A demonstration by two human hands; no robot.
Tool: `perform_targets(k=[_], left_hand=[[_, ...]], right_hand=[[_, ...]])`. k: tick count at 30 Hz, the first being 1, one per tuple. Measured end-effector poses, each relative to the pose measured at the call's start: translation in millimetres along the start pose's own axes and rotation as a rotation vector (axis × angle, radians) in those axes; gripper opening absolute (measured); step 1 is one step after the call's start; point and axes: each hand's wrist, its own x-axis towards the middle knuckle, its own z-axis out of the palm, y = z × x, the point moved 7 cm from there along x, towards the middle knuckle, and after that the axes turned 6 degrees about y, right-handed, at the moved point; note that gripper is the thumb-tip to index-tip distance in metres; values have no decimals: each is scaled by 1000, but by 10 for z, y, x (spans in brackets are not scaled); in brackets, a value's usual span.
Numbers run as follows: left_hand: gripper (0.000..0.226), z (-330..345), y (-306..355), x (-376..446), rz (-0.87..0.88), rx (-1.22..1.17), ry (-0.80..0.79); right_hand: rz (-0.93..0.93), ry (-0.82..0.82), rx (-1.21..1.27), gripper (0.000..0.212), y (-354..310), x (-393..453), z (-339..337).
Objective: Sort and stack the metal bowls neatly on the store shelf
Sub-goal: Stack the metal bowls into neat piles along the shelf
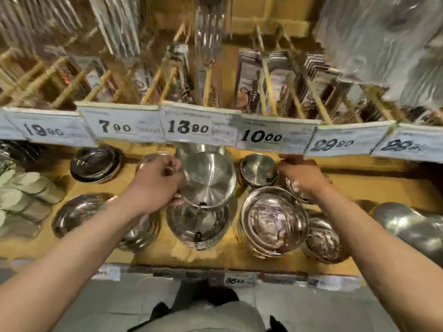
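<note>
On the yellow store shelf stand several piles of metal bowls. My left hand grips the left rim of a wide steel bowl, held tilted above a stack of similar bowls. My right hand reaches to the back right, its fingers over a small bowl that it mostly hides; whether it grips it is unclear. A small bowl stack stands between my hands. A large bowl stack sits in front of my right hand, and a smaller stack to its right.
More bowl stacks stand at the left and front left. Flat pale lids lie at the far left, steel pieces at the far right. Price tags hang from the upper shelf edge just above my hands.
</note>
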Motion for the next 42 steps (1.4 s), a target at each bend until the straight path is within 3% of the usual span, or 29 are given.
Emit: perform_targets(k=[8, 11, 15, 20, 22, 25, 27, 30, 35, 39, 42], left_hand=[[18, 52, -129, -192, -78, -112, 109], [15, -8, -162, -286, -103, -121, 136], [14, -112, -76, -393, -125, -164, 166], [11, -112, -81, -407, -144, -128, 154], [10, -107, -77, -414, -147, -139, 149], [11, -102, -83, -406, -153, -161, 138], [11, -117, -90, -397, -155, -168, 140], [9, -135, -96, -377, -150, -179, 137], [4, -146, -99, -374, -140, -204, 137], [9, -174, -102, -398, -128, -227, 151], [9, -238, -130, -419, -127, -233, 176]], right_hand=[[-163, -63, -256, 56, 146, 653, 397], [-125, -39, -270, 48, 244, 766, 423], [-92, -22, -321, 18, 171, 733, 330], [-142, -20, -389, 30, -18, 651, 256], [-102, -29, -309, 34, -16, 604, 213], [45, -34, -17, 22, 64, 524, 122], [138, -97, 128, 14, 98, 461, 91], [199, -210, 287, 19, 94, 378, 62], [161, -253, 347, 2, -56, 200, -38], [91, -273, 443, 14, -271, 40, -38], [87, -270, 442, 9, -394, -87, -13]])
